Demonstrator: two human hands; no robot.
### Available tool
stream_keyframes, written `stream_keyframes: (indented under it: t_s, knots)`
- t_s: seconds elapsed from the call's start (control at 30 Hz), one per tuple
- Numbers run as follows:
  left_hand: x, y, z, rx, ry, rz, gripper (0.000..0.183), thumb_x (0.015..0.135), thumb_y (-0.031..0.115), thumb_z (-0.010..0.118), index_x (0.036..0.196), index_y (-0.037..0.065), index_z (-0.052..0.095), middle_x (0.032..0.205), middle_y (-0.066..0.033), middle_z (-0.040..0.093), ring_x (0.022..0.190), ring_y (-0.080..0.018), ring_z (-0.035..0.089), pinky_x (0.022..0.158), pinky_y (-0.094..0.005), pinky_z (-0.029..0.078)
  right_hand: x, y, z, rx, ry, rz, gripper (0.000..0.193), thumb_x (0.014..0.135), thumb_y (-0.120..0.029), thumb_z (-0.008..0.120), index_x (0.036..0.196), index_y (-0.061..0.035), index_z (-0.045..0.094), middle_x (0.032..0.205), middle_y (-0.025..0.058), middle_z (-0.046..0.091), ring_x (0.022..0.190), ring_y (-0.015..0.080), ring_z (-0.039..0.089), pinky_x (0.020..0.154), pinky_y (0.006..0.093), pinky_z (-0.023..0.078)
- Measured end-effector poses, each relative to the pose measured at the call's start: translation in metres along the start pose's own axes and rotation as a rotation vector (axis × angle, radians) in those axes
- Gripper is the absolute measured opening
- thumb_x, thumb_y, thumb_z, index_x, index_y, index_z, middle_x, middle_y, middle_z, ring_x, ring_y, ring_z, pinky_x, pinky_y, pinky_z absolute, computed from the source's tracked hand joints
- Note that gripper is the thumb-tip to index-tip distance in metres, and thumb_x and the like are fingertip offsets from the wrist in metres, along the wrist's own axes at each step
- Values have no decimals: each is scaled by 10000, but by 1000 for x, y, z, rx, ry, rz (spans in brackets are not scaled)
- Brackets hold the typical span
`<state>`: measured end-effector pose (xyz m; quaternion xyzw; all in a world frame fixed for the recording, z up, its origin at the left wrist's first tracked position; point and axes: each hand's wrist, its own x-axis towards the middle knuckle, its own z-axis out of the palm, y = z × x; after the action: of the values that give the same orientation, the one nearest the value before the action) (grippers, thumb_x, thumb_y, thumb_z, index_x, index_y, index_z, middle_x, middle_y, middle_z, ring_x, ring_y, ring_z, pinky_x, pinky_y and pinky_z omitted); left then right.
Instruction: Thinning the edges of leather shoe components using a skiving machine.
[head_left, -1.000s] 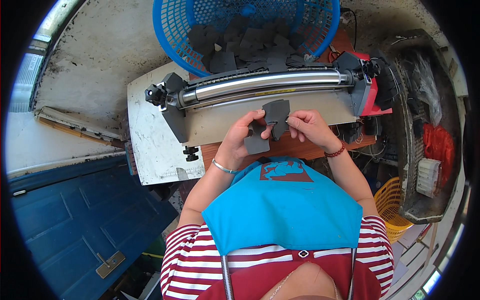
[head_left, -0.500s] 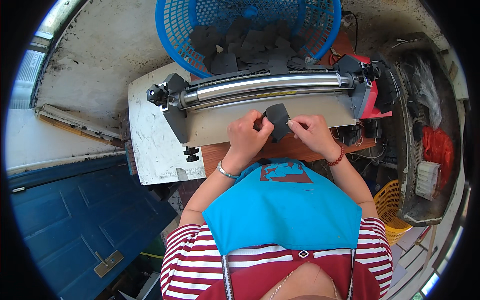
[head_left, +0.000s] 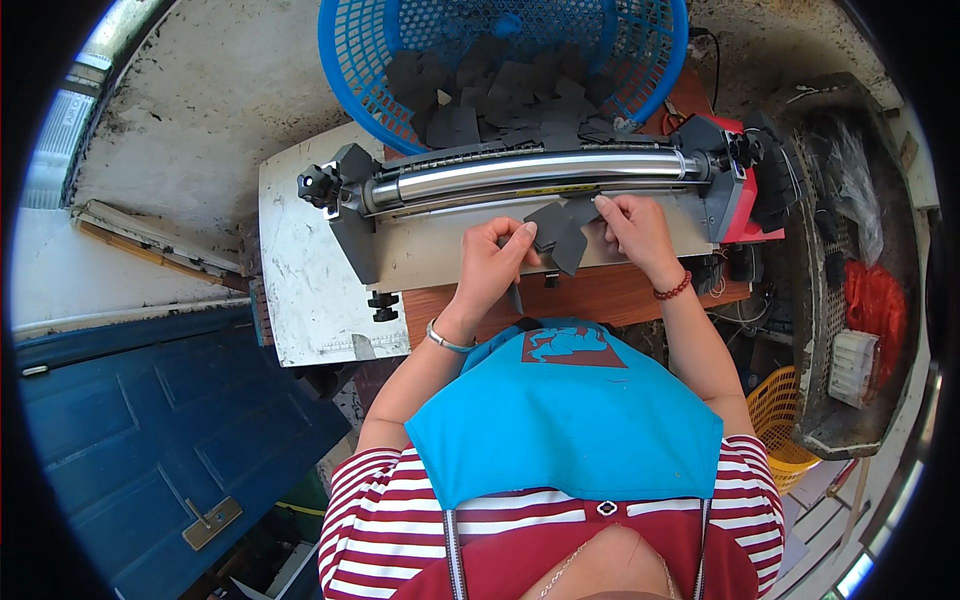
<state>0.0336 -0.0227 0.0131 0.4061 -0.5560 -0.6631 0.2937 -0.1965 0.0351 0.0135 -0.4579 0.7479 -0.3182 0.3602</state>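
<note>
Both my hands are over the pale feed plate [head_left: 430,245] of a roller machine with a long shiny steel roller [head_left: 540,174]. My left hand [head_left: 493,262] pinches a few flat dark grey pieces [head_left: 562,240] between thumb and fingers; they fan out toward the right. In my right hand [head_left: 637,236], thumb and finger close on another flat dark grey piece [head_left: 582,208], which lies just in front of the roller and partly overlaps the others. What this piece is made of I cannot tell.
Behind the roller stands a blue plastic basket [head_left: 362,112] with many similar dark pieces [head_left: 520,90]. Black knobs [head_left: 318,185] stick out at the machine's left end. A yellow basket [head_left: 775,410] and a dark trough [head_left: 815,400] holding a red bag [head_left: 875,310] are at right.
My hands have moved apart, the right one going up toward the roller with one piece. The stacked pieces have separated and now fan out from my left hand.
</note>
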Motion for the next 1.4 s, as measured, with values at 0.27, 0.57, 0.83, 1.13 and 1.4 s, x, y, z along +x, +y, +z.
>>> stream_keyframes:
  t_s: [0.27, 0.57, 0.83, 1.13, 1.4]
  knots:
    - [0, 0, 3, -48, -69, 29, 269, 971, 205, 553, 850, -7, 667, 686, -83, 678, 442, -47, 487, 403, -180, 371, -24, -18, 10, 69, -188, -175, 330, 927, -286, 609, 802, 12, 676, 603, 57, 629, 534, 107, 576, 504, 262, 447]
    - [-2, -2, 2, -174, -86, 15, 332, 1002, 239, 486, 803, 16, 632, 657, -54, 646, 492, -46, 492, 444, -191, 384, -27, -8, 8, 276, -333, -52, 322, 964, -319, 571, 859, -38, 686, 596, -16, 583, 469, 33, 487, 431, 184, 364]
    - [-5, -14, -9, 163, 101, 234, 285, 1000, 224, 507, 801, 37, 587, 609, 6, 573, 469, -24, 442, 434, -190, 341, -24, -2, -1, 115, -274, 42, 367, 953, -303, 562, 741, -15, 646, 543, 9, 577, 438, 68, 513, 423, 219, 397]
    - [-8, -15, -1, 152, 41, 178, 294, 994, 242, 522, 800, 35, 596, 602, 9, 568, 462, -28, 445, 425, -192, 341, -14, -14, 13, 133, -165, -48, 417, 959, -353, 542, 741, -11, 638, 569, 17, 591, 447, 73, 516, 423, 230, 396]
    - [-7, -10, -1, -7, 4, 83, 290, 1003, 238, 497, 863, 19, 627, 608, 0, 559, 468, -37, 441, 431, -188, 342, -27, -9, 8, 270, -368, 52, 329, 939, -302, 609, 792, -13, 664, 566, 8, 575, 431, 45, 472, 401, 200, 367]
